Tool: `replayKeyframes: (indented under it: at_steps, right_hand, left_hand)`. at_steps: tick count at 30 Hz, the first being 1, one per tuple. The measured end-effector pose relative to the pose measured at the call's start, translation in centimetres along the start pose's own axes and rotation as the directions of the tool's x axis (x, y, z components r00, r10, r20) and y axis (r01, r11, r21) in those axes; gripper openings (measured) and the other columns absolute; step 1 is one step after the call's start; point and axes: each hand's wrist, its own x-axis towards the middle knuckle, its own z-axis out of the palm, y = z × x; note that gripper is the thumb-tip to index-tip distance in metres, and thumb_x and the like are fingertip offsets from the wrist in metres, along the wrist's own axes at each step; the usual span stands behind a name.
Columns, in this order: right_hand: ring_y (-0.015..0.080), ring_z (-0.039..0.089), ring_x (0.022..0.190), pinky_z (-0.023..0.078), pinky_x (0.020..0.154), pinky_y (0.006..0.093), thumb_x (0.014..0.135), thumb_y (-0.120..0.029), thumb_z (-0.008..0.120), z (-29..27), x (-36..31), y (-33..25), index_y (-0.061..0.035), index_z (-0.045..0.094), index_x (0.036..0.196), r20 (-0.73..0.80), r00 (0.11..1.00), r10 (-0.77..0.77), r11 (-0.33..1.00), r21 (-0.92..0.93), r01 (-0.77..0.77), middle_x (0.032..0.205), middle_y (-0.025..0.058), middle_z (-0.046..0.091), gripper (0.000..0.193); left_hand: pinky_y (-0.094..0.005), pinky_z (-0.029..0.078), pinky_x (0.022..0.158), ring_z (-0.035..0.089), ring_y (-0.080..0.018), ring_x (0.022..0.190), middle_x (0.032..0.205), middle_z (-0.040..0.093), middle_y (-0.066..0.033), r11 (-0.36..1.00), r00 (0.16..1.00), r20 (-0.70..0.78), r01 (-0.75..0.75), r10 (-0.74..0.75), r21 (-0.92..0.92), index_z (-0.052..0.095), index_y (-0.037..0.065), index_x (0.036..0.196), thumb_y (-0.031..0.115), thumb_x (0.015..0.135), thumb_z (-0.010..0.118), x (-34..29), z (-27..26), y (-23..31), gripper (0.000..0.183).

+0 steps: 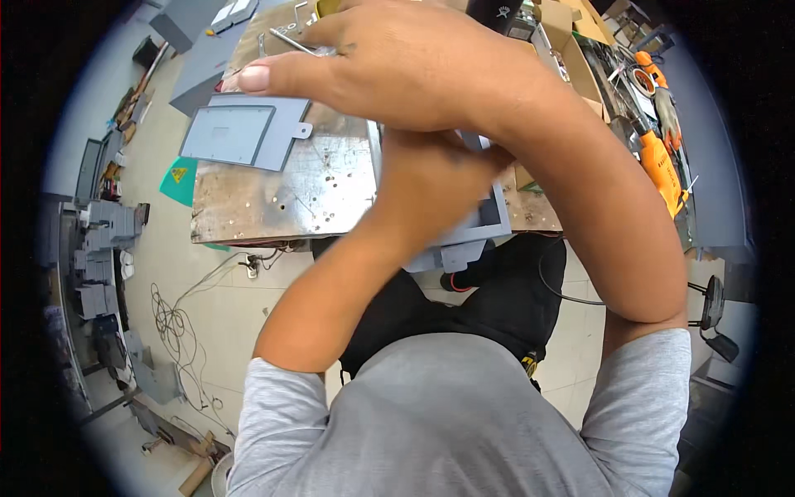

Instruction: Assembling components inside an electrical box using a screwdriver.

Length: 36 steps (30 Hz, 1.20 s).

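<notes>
My right hand [389,62] reaches across to the left over the far part of the workbench. Its thumb is stretched out, apart from the index finger, and the other fingers run out of sight at the top. By the index fingertip is a thin silver metal rod [290,40]; I cannot tell whether the finger touches it. My left hand [431,170] is below the right wrist, smeared by motion, its fingers hidden. Under it a grey metal box or frame [500,211] extends over the bench's front edge. A flat grey metal panel with a tab [228,137] lies to the left.
The scuffed workbench [273,199] has scattered small bits on it. A black bottle [494,12] and cardboard boxes [580,70] stand at the far right, with an orange power tool [658,170] beyond. Black cables [178,331] lie on the floor at left.
</notes>
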Motion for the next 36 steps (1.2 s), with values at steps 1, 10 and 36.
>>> replayKeyframes:
  at_steps: [1, 10, 36]
  right_hand:
    - [0.0473, 0.067, 0.107, 0.054, 0.093, 0.0523, 0.103, -0.062, 0.043, 0.3, 0.1, -0.3, 0.0081, 0.068, 0.121, 0.004, 1.0, -0.002, 1.0, -0.03, 0.002, 0.11, 0.0336, 0.069, 0.077]
    - [0.0416, 0.064, 0.124, 0.05, 0.107, 0.045, 0.084, -0.083, 0.058, 4.0, 1.8, 1.4, -0.0038, 0.072, 0.132, -0.179, 0.978, 0.111, 0.979, -0.147, -0.139, 0.132, 0.0242, 0.067, 0.094]
    - [0.0366, 0.067, 0.107, 0.053, 0.092, 0.0376, 0.1, -0.032, 0.066, 4.2, -1.8, 5.1, -0.0043, 0.074, 0.107, -0.353, 0.925, -0.14, 0.985, 0.05, 0.168, 0.115, 0.0197, 0.07, 0.03]
  left_hand:
    - [-0.0408, 0.048, 0.103, 0.064, -0.024, 0.119, 0.124, 0.07, -0.0156, 0.994, 0.969, 0.232, 0.068, -0.086, 0.083, 0.064, 0.003, 0.131, 0.024, 0.094, 0.073, 0.9, -0.9, -1.7, 0.044]
    - [-0.044, 0.044, 0.109, 0.06, -0.027, 0.127, 0.135, 0.066, -0.0161, 0.999, 0.999, 0.027, 0.041, -0.041, -0.001, 0.061, 0.003, 0.135, 0.026, 0.098, 0.071, -1.5, 1.4, -0.3, 0.045]
    - [-0.0442, 0.05, 0.102, 0.062, -0.0328, 0.121, 0.131, 0.064, -0.0181, 0.998, 0.938, 0.345, 0.016, -0.036, 0.062, 0.06, 0.003, 0.133, 0.007, 0.091, 0.069, 1.1, 0.4, -5.0, 0.043]
